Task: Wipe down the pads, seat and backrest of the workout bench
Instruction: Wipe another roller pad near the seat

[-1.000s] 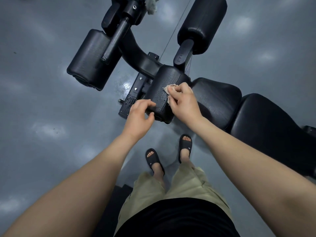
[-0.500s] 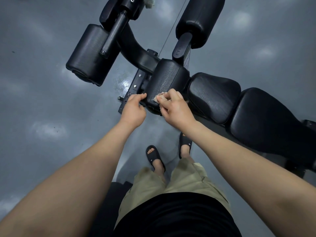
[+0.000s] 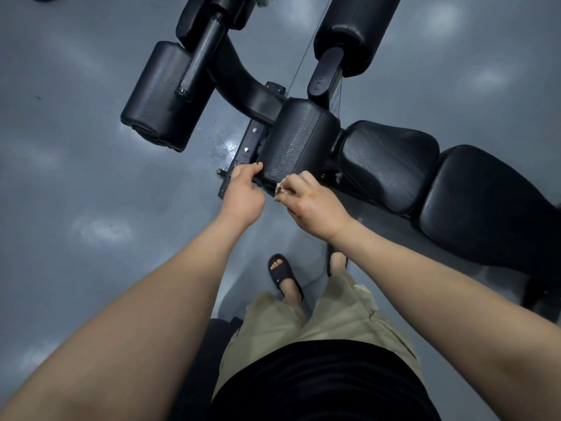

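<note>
Ben: Black and shiny, that is how the workout bench [image 3: 303, 141] looks from up here. Where are the person's hands?

Mia: Both are at the near end of the middle pad [image 3: 299, 144]. The left hand [image 3: 243, 192] has its fingers curled onto the pad's left bottom corner, touching it. It holds nothing else.

Ben: And the other one?

Mia: The right hand [image 3: 315, 205] is closed in a pinch on a small pale cloth [image 3: 280, 188]. The cloth is bunched up, and only a bit of it pokes out past the fingers. It touches the bottom edge of the same pad.

Ben: What about the rest of the bench?

Mia: Just to the right of that pad is the seat [image 3: 388, 164]. Beside the seat, further right, is the backrest [image 3: 491, 205]. Two round roller pads sit higher up. One roller pad [image 3: 164, 95] is on the left, and the other roller pad [image 3: 355, 28] is at the top, to the right of it. A thick black frame arm [image 3: 243, 89] runs between them.

Ben: What is under it all?

Mia: A grey floor [image 3: 76, 177] with soft bright spots on it. The person stands close to the bench in tan shorts [image 3: 321, 320] and black sandals [image 3: 283, 275].
</note>
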Motion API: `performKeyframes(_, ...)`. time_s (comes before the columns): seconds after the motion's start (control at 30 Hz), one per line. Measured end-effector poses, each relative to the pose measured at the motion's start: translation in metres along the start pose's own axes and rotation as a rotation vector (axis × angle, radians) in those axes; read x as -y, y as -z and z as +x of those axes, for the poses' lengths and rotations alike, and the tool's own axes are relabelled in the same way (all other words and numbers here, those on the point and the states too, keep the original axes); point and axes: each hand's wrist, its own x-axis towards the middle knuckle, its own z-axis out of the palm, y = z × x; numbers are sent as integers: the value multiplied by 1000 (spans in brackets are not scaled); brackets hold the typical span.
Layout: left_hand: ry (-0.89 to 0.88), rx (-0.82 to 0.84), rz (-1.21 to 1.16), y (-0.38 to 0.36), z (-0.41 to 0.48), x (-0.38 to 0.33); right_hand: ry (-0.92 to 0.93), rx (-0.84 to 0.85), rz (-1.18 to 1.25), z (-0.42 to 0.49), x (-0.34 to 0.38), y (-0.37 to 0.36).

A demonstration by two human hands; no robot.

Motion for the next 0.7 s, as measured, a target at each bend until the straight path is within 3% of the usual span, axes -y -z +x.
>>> performKeyframes(0.13,1,-13,23,-1,-1,-3,-16,-18,68,-10,-16,10)
performKeyframes(0.3,-1,-36,14,-4,-5,-7,-118,-170,161,4,-21,22)
performKeyframes(0.47,34,-37,-26,-4,-8,-10,-71,-136,184,24,-36,29)
performKeyframes(0.7,-18,-56,39,-6,-11,-13,-366,-256,258,45,-70,47)
